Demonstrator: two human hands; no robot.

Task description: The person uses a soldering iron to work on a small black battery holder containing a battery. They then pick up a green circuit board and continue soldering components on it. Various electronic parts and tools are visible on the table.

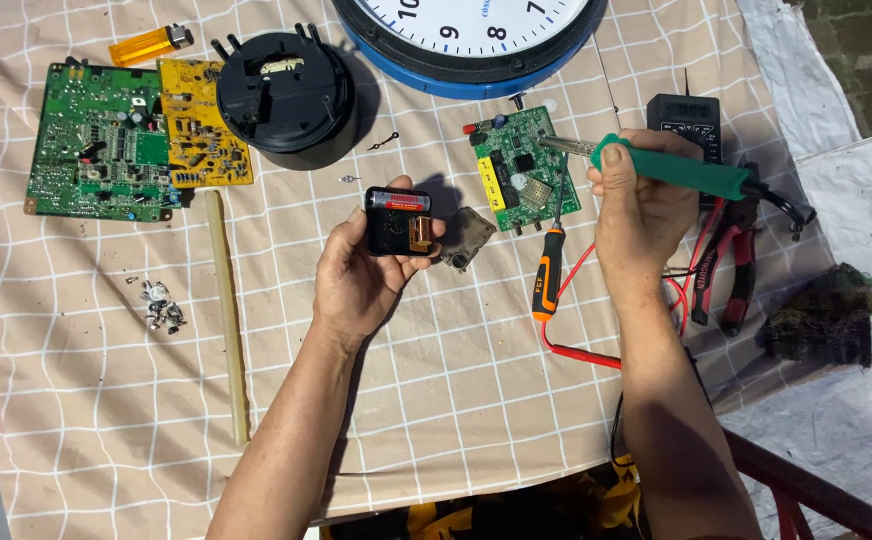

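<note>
Checked cloth (436, 380) covers the table. Left hand (361, 275) has its fingers wrapped around a small black clock module (399, 221), battery (399, 200) just above the thumb. Right hand (636, 215) is clenched on a green soldering iron (671, 170), tip over a small green board (524, 170) just beyond its fingertips. Screwdriver (549, 270) lies between the hands.

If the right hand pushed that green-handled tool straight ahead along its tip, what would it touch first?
Probably the small green circuit board: the right hand aims the soldering iron leftward, its tip over the board's upper edge. Height is unclear.
</note>
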